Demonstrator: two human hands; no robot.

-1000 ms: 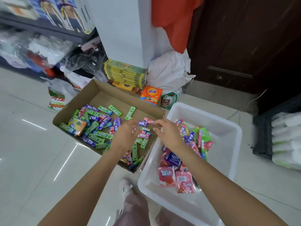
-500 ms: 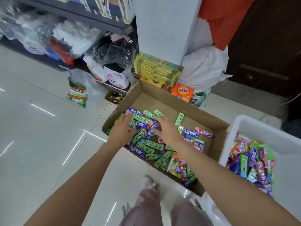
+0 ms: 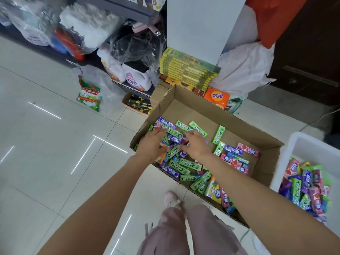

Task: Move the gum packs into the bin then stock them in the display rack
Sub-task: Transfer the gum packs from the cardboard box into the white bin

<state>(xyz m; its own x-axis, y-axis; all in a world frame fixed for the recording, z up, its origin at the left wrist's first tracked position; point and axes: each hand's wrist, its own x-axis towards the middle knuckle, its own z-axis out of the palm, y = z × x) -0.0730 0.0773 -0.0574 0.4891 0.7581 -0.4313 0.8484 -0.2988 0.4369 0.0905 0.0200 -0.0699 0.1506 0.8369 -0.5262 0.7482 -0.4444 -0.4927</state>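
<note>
Both hands point(image 3: 153, 144) rake glossy gum packs point(image 3: 185, 163) (cardboard box point(image 3: 202, 109))

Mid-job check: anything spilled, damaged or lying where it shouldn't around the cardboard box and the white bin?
Nothing stands out. The gum packs lie jumbled but inside the cardboard box, the rest inside the white bin; none shows on the floor. Both the left hand and right hand rest on the pile.

head cam | looks steeply down, forward | close over cardboard box point(image 3: 239, 126)
</note>
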